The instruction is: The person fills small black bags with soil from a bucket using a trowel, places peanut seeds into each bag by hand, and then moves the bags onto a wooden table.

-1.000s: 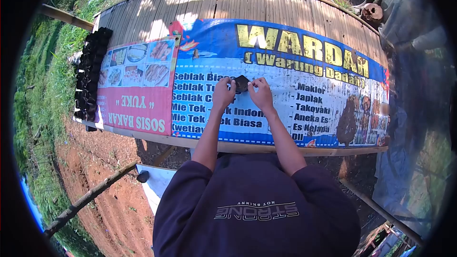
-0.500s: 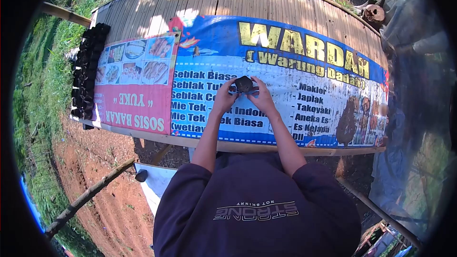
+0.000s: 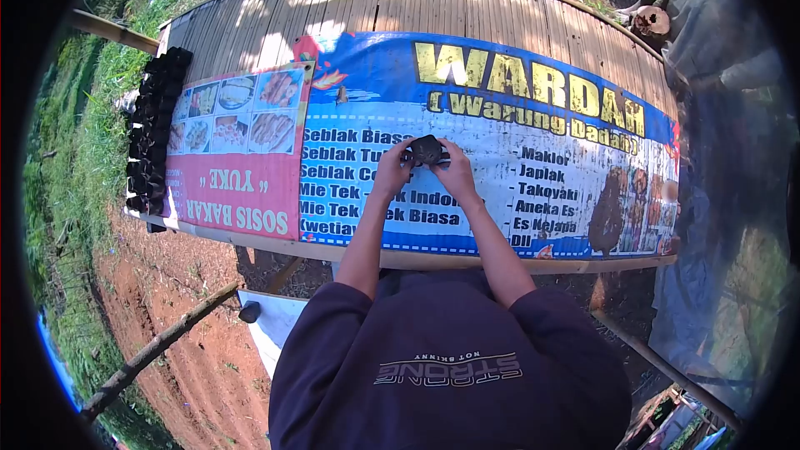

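Note:
A small black planter bag (image 3: pixel 427 150) is held between my two hands above the banner, its dark top facing up toward me. My left hand (image 3: pixel 395 170) grips it from the left, fingers bent around the side. On the opposite side, my right hand (image 3: pixel 454 170) has its fingers and thumb closed on the bag's edge. The printed banner (image 3: pixel 358 100) lies under both hands. Whether the bag has anything inside is too dark to tell.
Several similar black bags (image 3: pixel 154 129) stand in a row along the left end of the bamboo table (image 3: pixel 333 0). A pink food banner (image 3: pixel 233 192) lies beside them. Below left are a wooden pole (image 3: pixel 158 350) and a single dark bag (image 3: pixel 249 312) on a white sheet.
My hands stay around the planter bag and have drawn slightly closer together. The bag's opening has changed shape a little, and the view has shifted slightly.

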The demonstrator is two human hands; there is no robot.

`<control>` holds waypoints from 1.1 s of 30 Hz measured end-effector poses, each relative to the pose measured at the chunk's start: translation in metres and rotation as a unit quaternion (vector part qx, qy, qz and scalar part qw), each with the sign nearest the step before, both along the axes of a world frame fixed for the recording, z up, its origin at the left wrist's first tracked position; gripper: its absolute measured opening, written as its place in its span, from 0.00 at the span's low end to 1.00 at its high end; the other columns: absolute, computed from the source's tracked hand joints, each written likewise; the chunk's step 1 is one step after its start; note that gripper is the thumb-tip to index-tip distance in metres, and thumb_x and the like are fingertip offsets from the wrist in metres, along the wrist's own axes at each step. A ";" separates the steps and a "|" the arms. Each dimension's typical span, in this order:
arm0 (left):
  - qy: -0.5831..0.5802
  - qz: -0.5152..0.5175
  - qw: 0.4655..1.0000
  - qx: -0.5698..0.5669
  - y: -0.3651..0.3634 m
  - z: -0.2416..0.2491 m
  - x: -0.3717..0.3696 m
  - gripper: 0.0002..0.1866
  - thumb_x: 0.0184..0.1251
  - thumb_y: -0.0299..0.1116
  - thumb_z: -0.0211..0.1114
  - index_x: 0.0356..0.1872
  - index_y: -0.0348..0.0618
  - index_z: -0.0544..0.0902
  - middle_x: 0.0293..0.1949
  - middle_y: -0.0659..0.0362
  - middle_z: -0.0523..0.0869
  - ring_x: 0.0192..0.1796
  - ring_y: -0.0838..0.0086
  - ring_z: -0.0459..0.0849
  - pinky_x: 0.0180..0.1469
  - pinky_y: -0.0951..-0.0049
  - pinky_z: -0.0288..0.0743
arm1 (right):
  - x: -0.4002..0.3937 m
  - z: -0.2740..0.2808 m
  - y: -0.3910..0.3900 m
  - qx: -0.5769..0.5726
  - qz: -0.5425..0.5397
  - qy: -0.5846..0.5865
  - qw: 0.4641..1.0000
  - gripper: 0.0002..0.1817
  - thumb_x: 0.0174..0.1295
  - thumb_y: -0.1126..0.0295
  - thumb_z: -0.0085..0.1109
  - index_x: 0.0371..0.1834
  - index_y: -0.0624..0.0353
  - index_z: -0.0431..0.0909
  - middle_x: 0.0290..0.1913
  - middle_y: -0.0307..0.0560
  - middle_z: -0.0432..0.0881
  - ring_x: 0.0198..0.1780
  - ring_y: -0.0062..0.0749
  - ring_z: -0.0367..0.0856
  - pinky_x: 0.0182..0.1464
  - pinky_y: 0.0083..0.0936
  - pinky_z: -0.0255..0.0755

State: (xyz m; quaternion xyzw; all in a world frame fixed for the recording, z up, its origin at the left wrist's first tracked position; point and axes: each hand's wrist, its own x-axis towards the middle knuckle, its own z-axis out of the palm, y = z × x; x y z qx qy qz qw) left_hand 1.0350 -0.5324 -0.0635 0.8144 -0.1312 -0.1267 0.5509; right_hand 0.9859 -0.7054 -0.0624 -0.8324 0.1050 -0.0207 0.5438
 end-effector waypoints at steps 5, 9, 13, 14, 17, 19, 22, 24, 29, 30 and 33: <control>0.006 -0.023 1.000 -0.002 0.004 0.000 0.003 0.30 0.57 0.14 0.68 0.65 0.40 0.79 0.52 0.49 0.89 0.51 0.64 0.89 0.53 0.68 0.84 | 0.001 0.000 -0.004 -0.053 0.020 -0.020 0.998 0.34 0.49 0.76 0.77 0.63 0.59 0.76 0.59 0.53 0.81 0.58 0.50 0.82 0.57 0.37 0.79; 0.004 -0.013 1.000 -0.012 0.000 -0.001 0.000 0.31 0.57 0.13 0.68 0.65 0.40 0.80 0.51 0.49 0.89 0.50 0.64 0.90 0.52 0.68 0.84 | -0.001 -0.003 -0.003 -0.051 0.006 -0.021 0.998 0.33 0.49 0.74 0.78 0.62 0.60 0.77 0.57 0.54 0.83 0.57 0.51 0.84 0.57 0.37 0.79; -0.005 -0.009 1.000 -0.014 0.000 -0.002 -0.003 0.32 0.56 0.13 0.67 0.65 0.42 0.80 0.50 0.49 0.90 0.48 0.63 0.91 0.49 0.68 0.84 | -0.004 -0.002 -0.003 -0.032 -0.001 -0.033 0.999 0.32 0.50 0.72 0.79 0.61 0.61 0.78 0.55 0.55 0.83 0.55 0.51 0.85 0.56 0.37 0.80; -0.002 -0.015 1.000 -0.006 0.001 -0.001 -0.003 0.32 0.56 0.13 0.67 0.65 0.43 0.80 0.49 0.49 0.90 0.47 0.64 0.91 0.48 0.68 0.84 | -0.006 -0.001 -0.004 -0.033 0.000 -0.030 0.999 0.32 0.50 0.72 0.79 0.61 0.61 0.78 0.55 0.55 0.84 0.55 0.50 0.85 0.56 0.37 0.80; -0.004 -0.014 1.000 0.020 0.000 0.000 -0.003 0.31 0.56 0.15 0.68 0.65 0.45 0.81 0.49 0.49 0.90 0.46 0.62 0.91 0.48 0.66 0.84 | -0.007 -0.003 -0.004 -0.029 -0.002 -0.022 0.999 0.32 0.51 0.72 0.78 0.61 0.61 0.78 0.56 0.56 0.84 0.55 0.51 0.85 0.56 0.37 0.80; -0.012 -0.005 0.999 0.052 -0.001 0.001 -0.005 0.30 0.57 0.18 0.70 0.64 0.46 0.81 0.49 0.49 0.89 0.46 0.61 0.89 0.49 0.65 0.82 | -0.009 -0.005 -0.005 -0.037 -0.003 -0.023 0.999 0.31 0.51 0.72 0.78 0.61 0.62 0.78 0.56 0.57 0.83 0.55 0.52 0.85 0.57 0.37 0.79; -0.030 0.016 0.994 0.106 -0.002 0.005 -0.009 0.29 0.57 0.23 0.73 0.63 0.47 0.82 0.49 0.50 0.88 0.50 0.59 0.87 0.53 0.64 0.80 | -0.007 -0.009 -0.008 -0.058 0.000 -0.027 0.998 0.30 0.51 0.72 0.78 0.60 0.62 0.79 0.56 0.57 0.84 0.54 0.53 0.85 0.58 0.38 0.79; -0.039 0.030 0.991 0.125 -0.002 0.006 -0.011 0.28 0.57 0.26 0.74 0.63 0.48 0.83 0.49 0.51 0.88 0.53 0.58 0.85 0.56 0.64 0.78 | -0.006 -0.013 -0.010 -0.056 0.000 -0.012 0.998 0.29 0.51 0.73 0.77 0.59 0.62 0.79 0.55 0.57 0.84 0.54 0.53 0.85 0.58 0.38 0.78; -0.087 0.043 0.982 0.160 0.002 -0.002 -0.009 0.28 0.55 0.27 0.76 0.61 0.49 0.84 0.48 0.52 0.88 0.52 0.59 0.83 0.55 0.64 0.78 | 0.003 -0.020 -0.005 -0.062 0.017 -0.049 0.997 0.30 0.53 0.76 0.76 0.62 0.63 0.79 0.53 0.54 0.85 0.48 0.38 0.89 0.47 0.30 0.85; -0.090 0.047 0.981 0.164 0.003 -0.002 -0.008 0.28 0.55 0.27 0.76 0.61 0.49 0.84 0.48 0.52 0.88 0.52 0.60 0.83 0.54 0.64 0.78 | 0.004 -0.021 -0.005 -0.054 0.018 -0.051 0.997 0.30 0.52 0.77 0.76 0.61 0.63 0.79 0.53 0.54 0.85 0.48 0.38 0.89 0.47 0.30 0.86; -0.112 0.044 0.980 0.156 0.004 -0.003 -0.008 0.28 0.55 0.27 0.77 0.60 0.49 0.84 0.45 0.53 0.87 0.51 0.60 0.83 0.53 0.64 0.79 | 0.006 -0.024 -0.006 -0.071 0.021 -0.054 0.996 0.29 0.52 0.77 0.75 0.61 0.62 0.79 0.53 0.52 0.85 0.48 0.38 0.88 0.47 0.30 0.85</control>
